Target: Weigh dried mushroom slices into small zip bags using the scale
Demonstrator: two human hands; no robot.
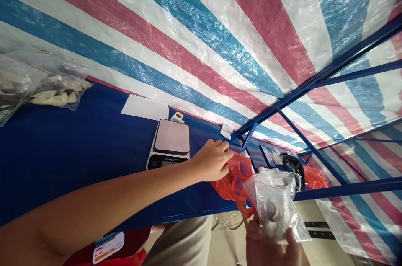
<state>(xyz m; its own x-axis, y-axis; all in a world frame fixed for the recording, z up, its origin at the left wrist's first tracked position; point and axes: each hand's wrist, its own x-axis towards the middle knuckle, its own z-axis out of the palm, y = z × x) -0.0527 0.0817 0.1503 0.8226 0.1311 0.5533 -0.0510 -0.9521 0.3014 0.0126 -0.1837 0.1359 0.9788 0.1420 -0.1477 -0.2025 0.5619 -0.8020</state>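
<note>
Left hand [211,160], grip half-curled against an orange plastic bag [232,184], firmness of hold impossible to tell. Right hand [270,246], grip closed on a clear zip bag [274,207] of pale round pieces [271,215], just beside the orange bag. Blue desk [78,153] carrying a digital kitchen scale [169,142], white paper [145,107] and bagged pale items [53,94].

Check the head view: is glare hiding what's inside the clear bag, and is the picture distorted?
Head view: glare on the clear plastic bag partly veils its pale contents, though their shapes still show. Head view: the whole scene is strongly tilted, so the blue steel frame runs diagonally, and the bottom edge cuts off the hand below the bag.
</note>
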